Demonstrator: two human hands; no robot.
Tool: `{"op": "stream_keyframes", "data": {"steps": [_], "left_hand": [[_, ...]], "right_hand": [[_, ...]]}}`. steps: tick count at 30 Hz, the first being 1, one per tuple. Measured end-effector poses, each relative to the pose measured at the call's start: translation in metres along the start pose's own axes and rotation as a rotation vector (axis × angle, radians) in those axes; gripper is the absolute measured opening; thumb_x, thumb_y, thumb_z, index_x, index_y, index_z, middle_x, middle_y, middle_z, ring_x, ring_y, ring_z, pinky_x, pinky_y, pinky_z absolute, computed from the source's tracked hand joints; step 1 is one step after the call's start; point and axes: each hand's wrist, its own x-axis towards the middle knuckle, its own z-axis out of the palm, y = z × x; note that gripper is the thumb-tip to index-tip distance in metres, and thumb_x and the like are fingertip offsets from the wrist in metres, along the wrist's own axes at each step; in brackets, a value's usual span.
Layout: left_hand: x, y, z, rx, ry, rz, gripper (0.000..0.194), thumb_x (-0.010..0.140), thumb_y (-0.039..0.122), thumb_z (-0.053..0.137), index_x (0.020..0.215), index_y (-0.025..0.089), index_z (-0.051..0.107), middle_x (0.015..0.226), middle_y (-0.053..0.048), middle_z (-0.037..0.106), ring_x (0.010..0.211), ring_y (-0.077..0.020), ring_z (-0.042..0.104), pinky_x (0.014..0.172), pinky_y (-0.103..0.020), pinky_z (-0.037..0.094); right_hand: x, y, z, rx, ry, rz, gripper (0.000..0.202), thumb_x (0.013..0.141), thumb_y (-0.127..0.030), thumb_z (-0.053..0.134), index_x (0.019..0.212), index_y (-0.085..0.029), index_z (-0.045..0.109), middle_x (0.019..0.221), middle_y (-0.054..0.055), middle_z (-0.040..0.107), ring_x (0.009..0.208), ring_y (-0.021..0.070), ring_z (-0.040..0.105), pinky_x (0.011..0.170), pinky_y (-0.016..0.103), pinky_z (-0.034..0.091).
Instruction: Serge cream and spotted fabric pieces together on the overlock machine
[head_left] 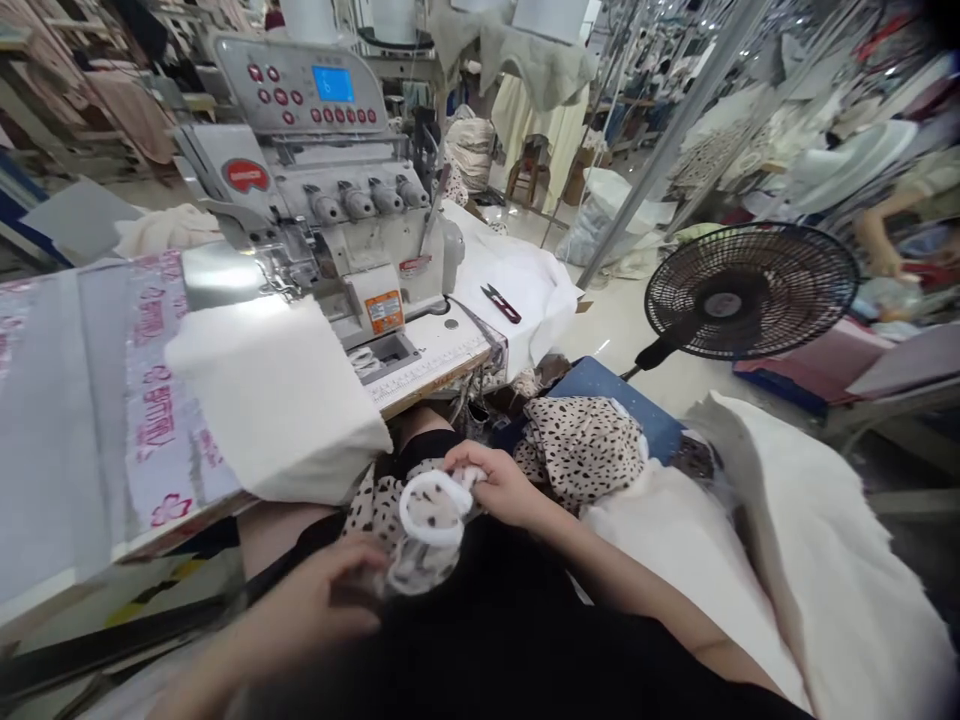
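Note:
A spotted cream-and-black garment piece (375, 505) with a white ring-shaped band (409, 515) lies over my lap. My right hand (499, 487) pinches the cloth beside this band, fingers closed. At the lower left, my left hand (334, 590) is smeared by motion. Its thumb and fingers stand apart at the near edge of the spotted cloth, with nothing visible gripped between them. A plain cream fabric piece (274, 395) hangs over the table edge in front of the sewing machine (375, 230).
Red-handled thread snips (501, 303) lie on white cloth right of the machine. A bundle of spotted fabric (581, 450) rests on a blue surface (626, 395) at my right, near large cream fabric pieces (817, 520). A black fan (750, 290) stands beyond. Another person's arm (881, 235) shows far right.

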Motion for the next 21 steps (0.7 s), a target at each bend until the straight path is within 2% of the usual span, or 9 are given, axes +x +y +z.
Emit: {"op": "stream_keyframes", "data": {"steps": [2,4,8,11,13,15,18,19,21], "left_hand": [[0.018,-0.011,0.032,-0.018,-0.053,-0.013,0.049,0.057,0.018,0.068,0.106,0.022,0.062,0.122,-0.007,0.052,0.115,-0.0258,0.045,0.102,-0.037,0.031],[0.034,-0.020,0.056,-0.048,-0.037,0.012,0.055,0.060,0.022,0.067,0.114,0.020,0.057,0.126,-0.010,0.048,0.119,-0.0270,0.041,0.104,-0.039,0.028],[0.058,-0.028,0.078,0.086,0.060,0.110,0.044,0.068,0.021,0.060,0.111,0.016,0.055,0.119,-0.011,0.052,0.113,-0.0248,0.045,0.101,-0.037,0.033],[0.065,-0.027,0.076,0.260,0.101,0.179,0.022,0.075,0.019,0.050,0.094,0.017,0.059,0.102,-0.009,0.058,0.097,-0.0218,0.053,0.087,-0.032,0.042],[0.061,-0.023,0.066,0.302,0.145,0.175,0.016,0.078,0.019,0.042,0.080,0.016,0.057,0.086,-0.009,0.058,0.082,-0.0211,0.054,0.074,-0.032,0.044],[0.054,-0.015,0.049,0.375,0.296,0.256,0.014,0.079,0.020,0.041,0.074,0.016,0.054,0.077,-0.008,0.055,0.073,-0.0206,0.052,0.067,-0.031,0.042],[0.043,0.000,0.027,0.570,0.644,0.560,0.008,0.078,0.017,0.046,0.075,0.017,0.054,0.072,-0.005,0.053,0.070,-0.0175,0.050,0.065,-0.027,0.040],[0.042,0.002,0.024,0.633,0.709,0.653,0.009,0.077,0.015,0.046,0.075,0.017,0.055,0.069,-0.004,0.053,0.067,-0.0163,0.049,0.064,-0.026,0.039],[0.044,0.000,0.028,0.724,0.669,0.677,0.017,0.076,0.011,0.043,0.071,0.018,0.057,0.065,-0.003,0.053,0.063,-0.0160,0.049,0.062,-0.026,0.039]], "right_hand": [[-0.005,0.011,0.000,-0.039,-0.027,0.040,0.039,0.058,0.000,0.038,0.086,-0.017,0.060,0.083,0.000,0.063,0.075,0.0118,0.058,0.070,0.021,0.043],[-0.008,0.020,-0.002,-0.120,-0.045,0.047,0.039,0.059,0.001,0.037,0.086,-0.017,0.059,0.086,0.000,0.064,0.079,0.0118,0.059,0.073,0.021,0.044],[-0.011,0.037,-0.014,-0.380,-0.029,-0.034,0.023,0.061,0.000,0.043,0.074,-0.017,0.051,0.085,0.001,0.066,0.078,0.0132,0.058,0.069,0.022,0.044],[-0.016,0.049,-0.031,-0.488,0.026,-0.073,0.015,0.062,-0.004,0.049,0.063,-0.018,0.045,0.079,0.003,0.065,0.074,0.0156,0.055,0.066,0.025,0.042],[-0.020,0.053,-0.042,-0.540,0.089,-0.098,0.014,0.065,-0.006,0.048,0.061,-0.018,0.045,0.077,0.004,0.064,0.074,0.0165,0.053,0.066,0.027,0.041],[-0.024,0.055,-0.049,-0.580,0.162,-0.127,0.013,0.069,-0.008,0.047,0.061,-0.019,0.044,0.078,0.005,0.064,0.073,0.0169,0.051,0.069,0.030,0.041],[-0.025,0.061,-0.051,-0.612,0.258,-0.150,0.017,0.073,-0.013,0.047,0.058,-0.020,0.041,0.085,0.007,0.065,0.076,0.0184,0.049,0.076,0.035,0.041],[-0.024,0.065,-0.050,-0.615,0.283,-0.146,0.018,0.073,-0.014,0.048,0.058,-0.020,0.041,0.089,0.007,0.065,0.080,0.0193,0.049,0.078,0.037,0.040],[-0.024,0.078,-0.047,-0.610,0.319,-0.117,0.016,0.074,-0.014,0.048,0.060,-0.020,0.043,0.099,0.008,0.063,0.090,0.0220,0.048,0.084,0.040,0.038]]}}
